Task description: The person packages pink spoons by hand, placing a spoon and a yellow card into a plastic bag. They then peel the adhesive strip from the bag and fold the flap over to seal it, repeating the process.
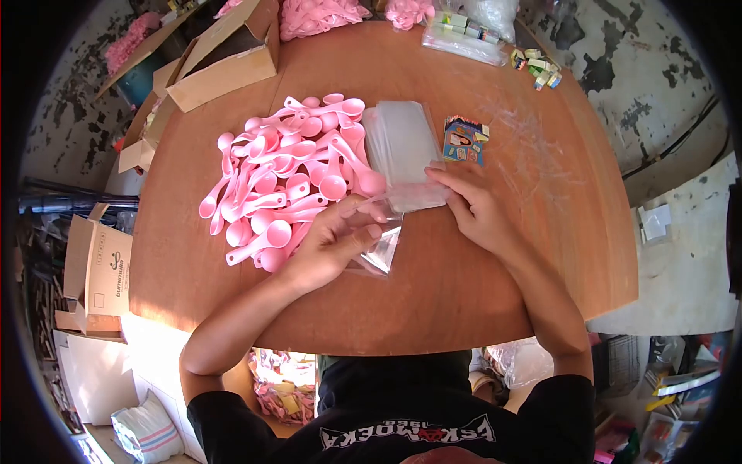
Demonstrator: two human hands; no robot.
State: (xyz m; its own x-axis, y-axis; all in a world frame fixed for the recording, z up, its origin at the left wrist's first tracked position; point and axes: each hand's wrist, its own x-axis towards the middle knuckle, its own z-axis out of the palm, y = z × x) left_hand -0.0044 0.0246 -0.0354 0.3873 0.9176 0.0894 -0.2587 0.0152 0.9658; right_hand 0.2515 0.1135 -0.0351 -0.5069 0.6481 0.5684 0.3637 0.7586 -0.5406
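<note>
My left hand is closed on a clear plastic bag, which hangs open-sided from thumb and fingers above the table's near half. My right hand has its thumb and fingertips together at the lower right corner of a stack of clear plastic bags. Left of the stack lies a wide heap of pink plastic spoons, reaching close to my left hand. Just beyond my right fingers is a small printed card packet, blue and orange.
The round-edged wooden table carries an open cardboard box at the far left. More pink spoons in plastic, bagged packs and small boxes line the far edge. Thin clear strips lie on the right.
</note>
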